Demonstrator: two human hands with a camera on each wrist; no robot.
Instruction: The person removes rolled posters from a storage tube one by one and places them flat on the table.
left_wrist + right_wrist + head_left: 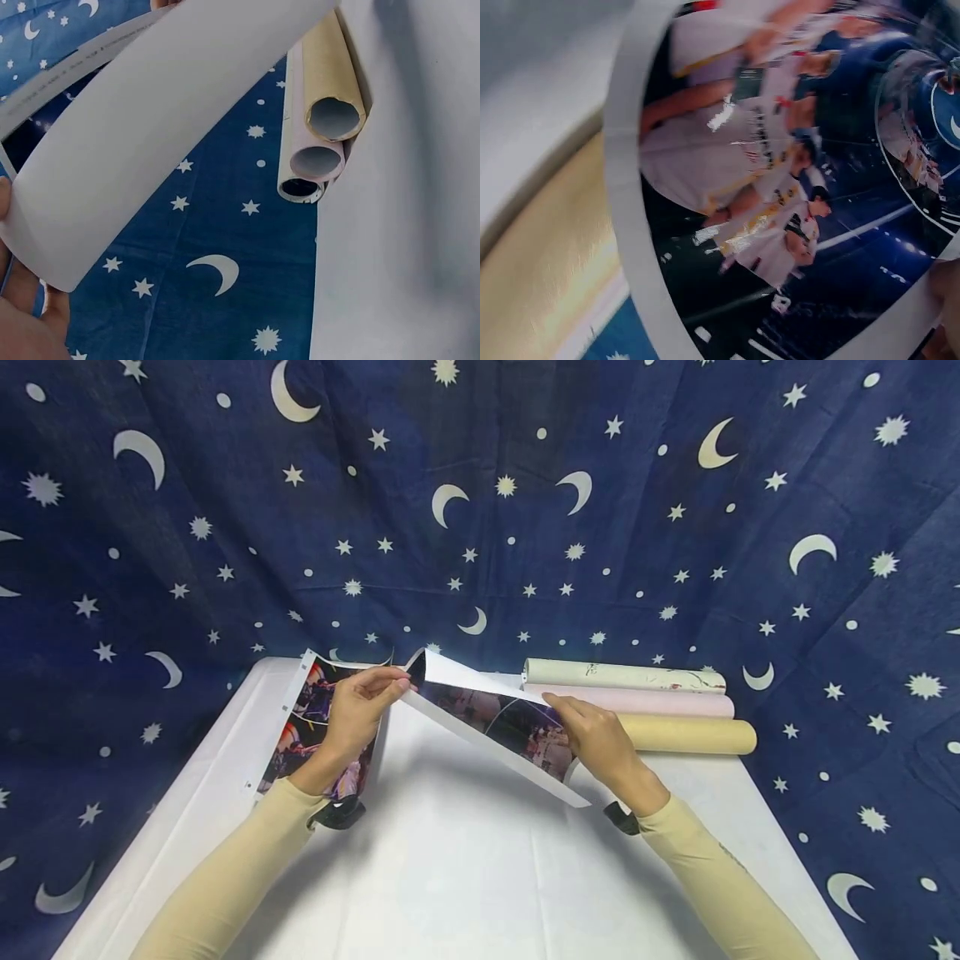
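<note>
A person's left hand (pixel 358 706) pinches one end of a printed sheet (pixel 498 718), thumb against fingers, while the right hand (pixel 600 739) grips it near the other end, fingers over its upper edge. The sheet hangs aslant above the white surface (pixel 465 868), left end higher. It bows strongly in both wrist views, so the two-ended hold probably serves to stop it curling up. A second print (pixel 285 768) lies beside and partly behind the left hand, apart from the rolls. A patterned roll (pixel 626 675), a pink roll (pixel 645 702) and a yellow roll (pixel 697 734) lie side by side at the back right, perhaps so that they steady one another.
</note>
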